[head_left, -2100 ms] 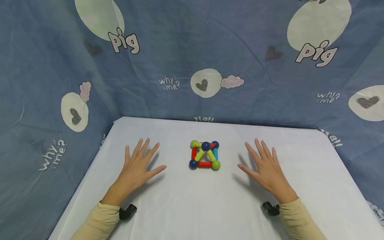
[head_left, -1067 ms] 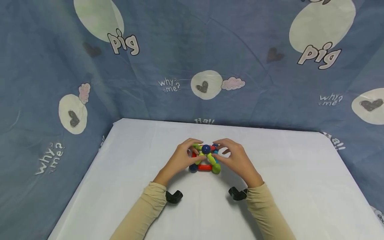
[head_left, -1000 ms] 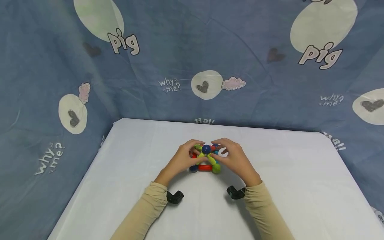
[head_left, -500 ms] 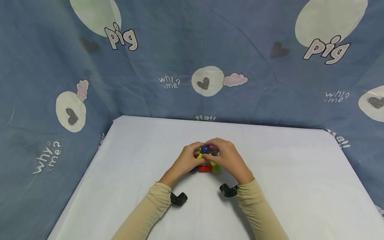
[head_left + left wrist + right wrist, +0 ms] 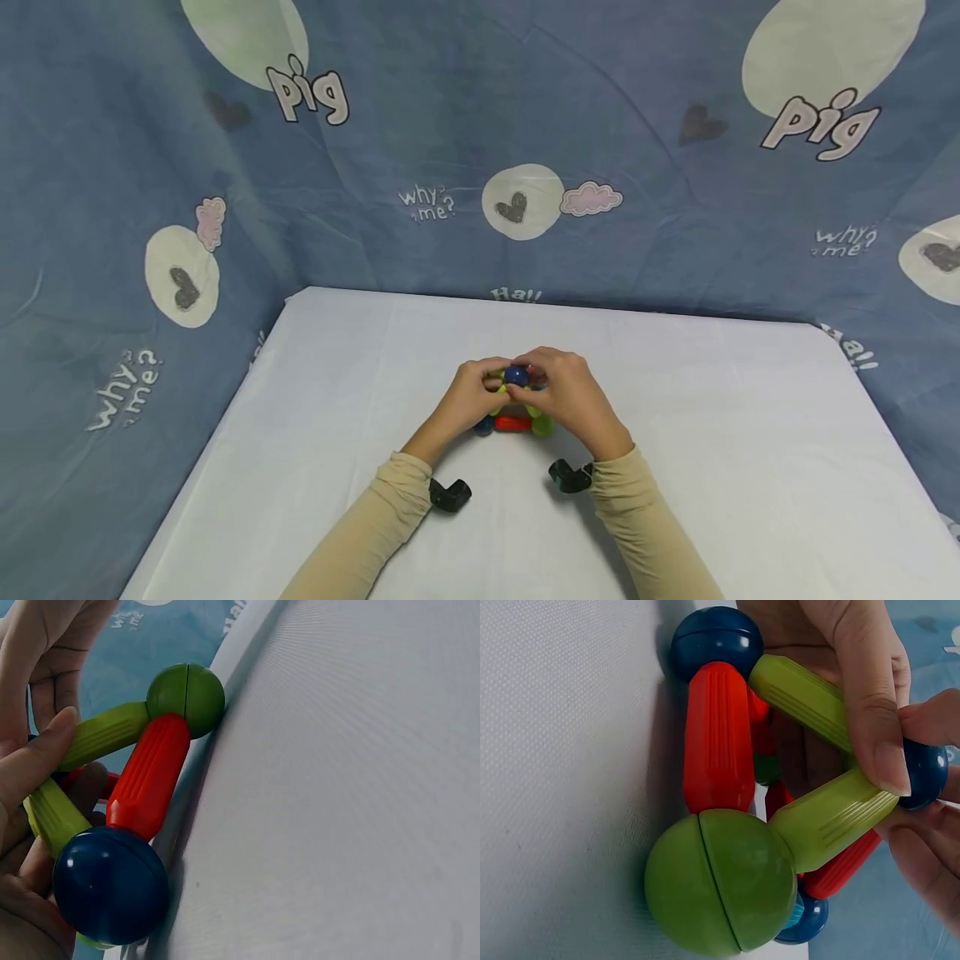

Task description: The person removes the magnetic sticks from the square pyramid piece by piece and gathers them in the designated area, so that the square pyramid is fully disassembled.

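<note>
Hands [image 5: 480, 398] have closed tighter round the pyramid [image 5: 514, 415].

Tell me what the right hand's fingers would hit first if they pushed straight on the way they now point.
Most likely the dark blue ball at the top of the rod-and-ball toy: the right hand already has its fingertips curled at it. Just beyond lie the left hand's fingers, though depth there is hard to judge.

White table [image 5: 697, 467] before a blue printed backdrop [image 5: 465, 117].
</note>
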A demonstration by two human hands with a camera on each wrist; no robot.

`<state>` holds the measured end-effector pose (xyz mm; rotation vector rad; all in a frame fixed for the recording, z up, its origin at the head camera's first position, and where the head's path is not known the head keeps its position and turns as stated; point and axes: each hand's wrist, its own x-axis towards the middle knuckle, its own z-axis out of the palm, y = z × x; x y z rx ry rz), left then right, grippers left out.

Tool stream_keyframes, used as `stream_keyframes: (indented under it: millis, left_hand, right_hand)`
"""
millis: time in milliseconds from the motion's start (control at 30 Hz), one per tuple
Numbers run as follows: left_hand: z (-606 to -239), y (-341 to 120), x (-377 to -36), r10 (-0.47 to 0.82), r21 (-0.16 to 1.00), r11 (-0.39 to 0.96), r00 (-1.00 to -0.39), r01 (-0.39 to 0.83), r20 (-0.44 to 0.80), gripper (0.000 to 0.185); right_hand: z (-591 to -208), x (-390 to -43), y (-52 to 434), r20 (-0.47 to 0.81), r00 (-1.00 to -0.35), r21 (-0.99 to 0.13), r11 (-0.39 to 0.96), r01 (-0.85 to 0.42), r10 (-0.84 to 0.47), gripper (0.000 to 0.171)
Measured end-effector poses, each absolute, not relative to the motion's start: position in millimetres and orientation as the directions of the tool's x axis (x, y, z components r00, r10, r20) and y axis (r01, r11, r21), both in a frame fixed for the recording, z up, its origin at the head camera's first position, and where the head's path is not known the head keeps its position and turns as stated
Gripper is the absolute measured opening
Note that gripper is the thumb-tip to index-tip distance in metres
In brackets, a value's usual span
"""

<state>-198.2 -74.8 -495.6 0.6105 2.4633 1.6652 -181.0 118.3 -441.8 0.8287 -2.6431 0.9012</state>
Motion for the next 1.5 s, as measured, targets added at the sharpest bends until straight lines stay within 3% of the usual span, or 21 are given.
stream_keyframes:
  millis: [167,400,600,800,1100,1500]
  left_hand:
    - [-496,-73,-198,0.375,0.904,0.325,-0.916,0.277,0.146,0.039]
    - [-494,-74,-197,0.366,0.892,0.348,-0.918,0.289,0.155,0.039]
    - [-492,-75,-197,0.376,0.915,0.323,-0.92,0.242,0.111,0.045]
    - [-491,-75,-197,0.377,0.926,0.311,-0.922,0.214,0.086,0.047]
    - [-491,-75,-195,0.378,0.921,0.331,-0.923,0.204,0.069,0.047]
    - [-491,-77,-197,0.372,0.92,0.343,-0.927,0.189,0.051,0.047]
  right_hand:
    - [-442,-180,120,0.388,-0.811,-0.5,0.64,-0.584,-0.438,0.022]
    - [-425,-178,128,0.441,-0.84,-0.672,0.504,-0.543,-0.316,0.031]
    - [-424,-183,135,0.39,-0.874,-0.721,0.494,-0.485,-0.29,0.033]
    - [-434,-191,142,0.356,-0.899,-0.733,0.52,-0.437,-0.254,0.035]
    - [-466,-210,161,0.251,-0.962,-0.856,0.439,-0.273,-0.109,0.036]
    - [-503,-246,182,0.158,-0.977,-0.891,0.406,-0.203,-0.142,0.043]
